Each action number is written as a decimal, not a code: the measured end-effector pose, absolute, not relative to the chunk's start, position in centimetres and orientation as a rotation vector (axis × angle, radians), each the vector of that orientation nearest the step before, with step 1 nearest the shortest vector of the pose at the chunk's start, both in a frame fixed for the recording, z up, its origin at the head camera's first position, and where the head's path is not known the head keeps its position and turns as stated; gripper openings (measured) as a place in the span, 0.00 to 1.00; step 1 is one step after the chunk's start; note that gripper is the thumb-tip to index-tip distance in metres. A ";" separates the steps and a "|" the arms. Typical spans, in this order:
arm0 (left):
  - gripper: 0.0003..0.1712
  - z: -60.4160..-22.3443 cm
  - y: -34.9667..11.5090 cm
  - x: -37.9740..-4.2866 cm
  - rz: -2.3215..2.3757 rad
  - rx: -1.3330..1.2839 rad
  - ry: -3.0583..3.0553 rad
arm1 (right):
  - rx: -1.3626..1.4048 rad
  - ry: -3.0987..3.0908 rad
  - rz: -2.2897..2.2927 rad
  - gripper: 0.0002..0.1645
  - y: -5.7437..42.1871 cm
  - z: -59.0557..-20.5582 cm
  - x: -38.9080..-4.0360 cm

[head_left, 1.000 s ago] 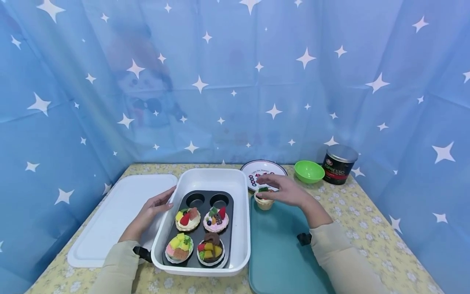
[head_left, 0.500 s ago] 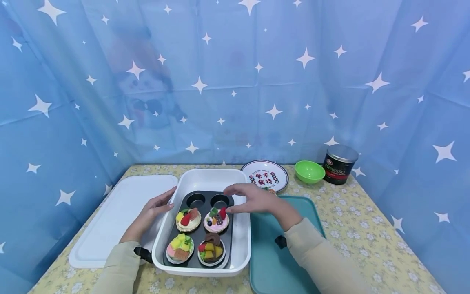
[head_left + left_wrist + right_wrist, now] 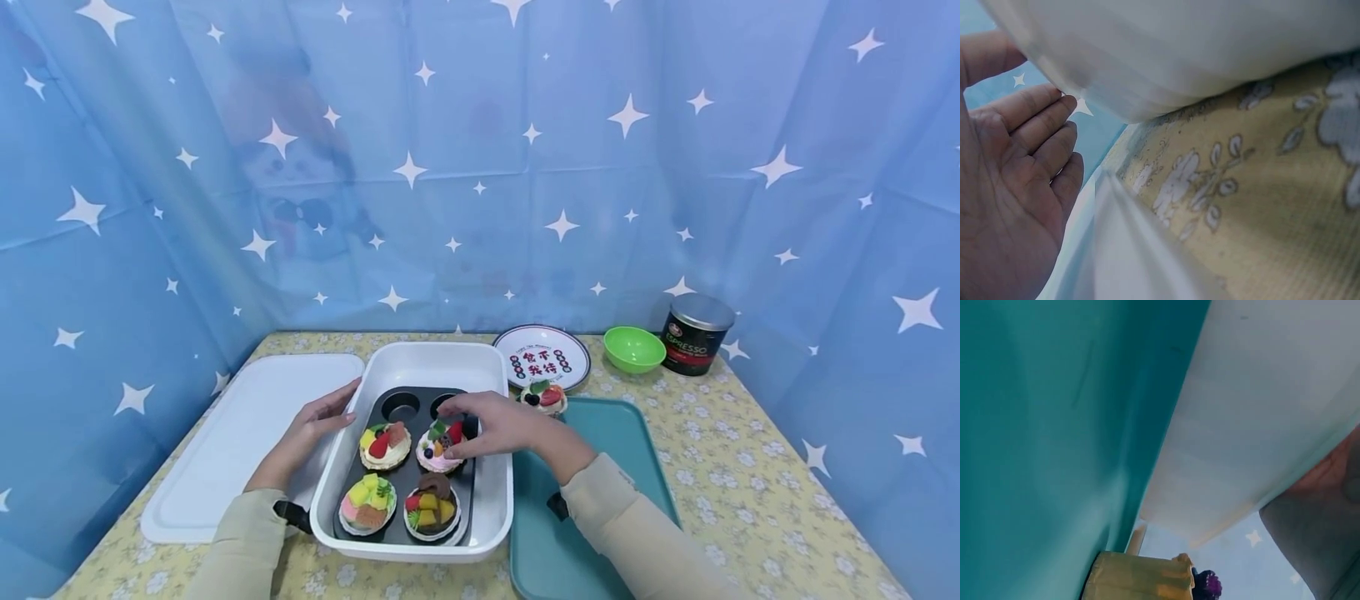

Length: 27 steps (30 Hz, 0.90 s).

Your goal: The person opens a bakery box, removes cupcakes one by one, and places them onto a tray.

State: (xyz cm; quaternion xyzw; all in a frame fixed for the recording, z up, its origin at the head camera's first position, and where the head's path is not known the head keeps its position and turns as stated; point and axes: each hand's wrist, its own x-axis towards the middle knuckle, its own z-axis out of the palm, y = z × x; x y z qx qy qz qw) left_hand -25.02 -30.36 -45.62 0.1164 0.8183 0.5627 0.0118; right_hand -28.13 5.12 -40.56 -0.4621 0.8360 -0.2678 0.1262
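Observation:
My right hand [image 3: 498, 427] reaches over the right rim of a white deep tray [image 3: 495, 500], thumb and fingers curled about a toy cupcake [image 3: 430, 454] with pink cream. That cupcake sits in a dark muffin tin [image 3: 401, 500], its right side hidden by the hand. Other cupcakes in the tin are one with a strawberry [image 3: 385, 447], one with yellow cubes [image 3: 367, 505] and a chocolate one [image 3: 431, 508]. Along the tray's left rim, my left hand [image 3: 303, 437] rests with fairly straight fingers. In the right wrist view, the right hand is mostly out of sight.
Another cupcake [image 3: 543, 398] stands on the teal tray [image 3: 592, 467] at right. Behind are a printed plate [image 3: 558, 346], a green bowl [image 3: 633, 350] and an espresso tin [image 3: 696, 333]. A white lid [image 3: 240, 450] lies left on the flowered cloth.
My right hand let go of the cupcake at the teal tray's back, moved left over the muffin tin, then lowered and closed round the pink-cream cupcake. The left hand stayed at the rim.

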 end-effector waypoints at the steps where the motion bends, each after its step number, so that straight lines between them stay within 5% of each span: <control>1: 0.36 -45.6 -30.4 -25.0 1.754 0.365 2.552 | -1.346 2.445 -0.761 0.42 5.0 -40.6 -28.0; 27: 0.36 -45.7 -30.3 -25.1 1.755 0.352 2.539 | -1.351 2.550 -0.510 0.51 4.3 -40.6 -26.8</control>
